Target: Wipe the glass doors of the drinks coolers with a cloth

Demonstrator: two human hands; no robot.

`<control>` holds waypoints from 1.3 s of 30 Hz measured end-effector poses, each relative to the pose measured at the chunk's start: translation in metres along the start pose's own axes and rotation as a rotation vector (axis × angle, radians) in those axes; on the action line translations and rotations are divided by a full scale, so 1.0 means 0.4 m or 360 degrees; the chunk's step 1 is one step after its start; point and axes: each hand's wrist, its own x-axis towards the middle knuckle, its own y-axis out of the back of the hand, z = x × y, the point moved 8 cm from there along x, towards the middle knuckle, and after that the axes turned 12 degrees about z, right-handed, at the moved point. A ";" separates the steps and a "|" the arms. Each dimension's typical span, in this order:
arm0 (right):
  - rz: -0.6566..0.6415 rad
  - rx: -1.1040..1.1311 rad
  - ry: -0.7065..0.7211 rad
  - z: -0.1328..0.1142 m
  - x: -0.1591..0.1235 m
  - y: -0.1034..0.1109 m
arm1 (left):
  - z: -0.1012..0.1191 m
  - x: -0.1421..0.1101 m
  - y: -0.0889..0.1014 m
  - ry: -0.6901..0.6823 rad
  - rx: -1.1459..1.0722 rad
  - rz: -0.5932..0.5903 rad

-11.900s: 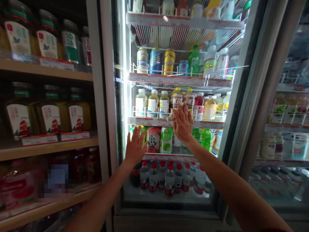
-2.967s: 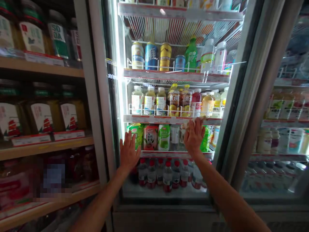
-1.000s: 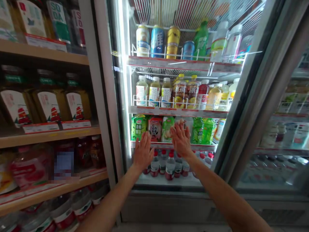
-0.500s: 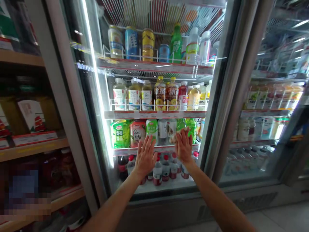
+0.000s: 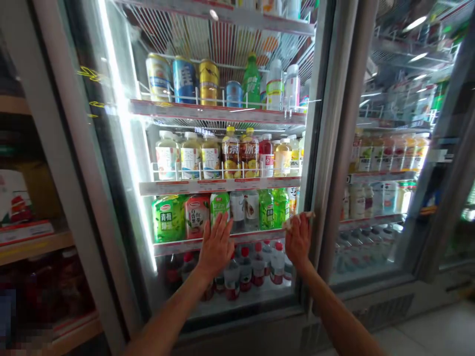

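Observation:
In front of me stands a glass-door drinks fridge, its glass door (image 5: 237, 294) closed. My left hand (image 5: 216, 245) lies flat with fingers stretched out against the glass, over the lower shelf. Near the door's right edge, my right hand (image 5: 298, 242) presses a crumpled pale cloth (image 5: 300, 222) to the glass; part of the cloth sticks out past the fingertips. Behind the glass are a green drink bottle (image 5: 168, 220), a red tea bottle (image 5: 196, 216) and several red-capped bottles (image 5: 245, 269) lower down.
The metal door frame (image 5: 336, 148) runs along the right, and another fridge with several bottles (image 5: 389, 151) follows it. To the left is a wooden shelf (image 5: 37, 247) with boxed goods. A bright light strip (image 5: 128, 148) lines the fridge's inner left side.
My right hand has moved right across the glass with the cloth, up to the door's edge. My left hand stays flat on the glass. The view has turned slightly right.

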 end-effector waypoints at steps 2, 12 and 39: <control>0.0033 -0.0003 -0.0018 0.024 0.043 -0.008 | -0.012 0.024 0.005 -0.0014 0.0007 0.0014; -0.0049 0.0234 0.0440 -0.200 0.269 -0.091 | -0.108 0.166 0.030 -0.0045 0.0096 0.0239; 0.0223 0.0238 0.0189 -0.230 0.433 -0.119 | -0.027 0.478 -0.007 -0.0179 0.0047 0.0502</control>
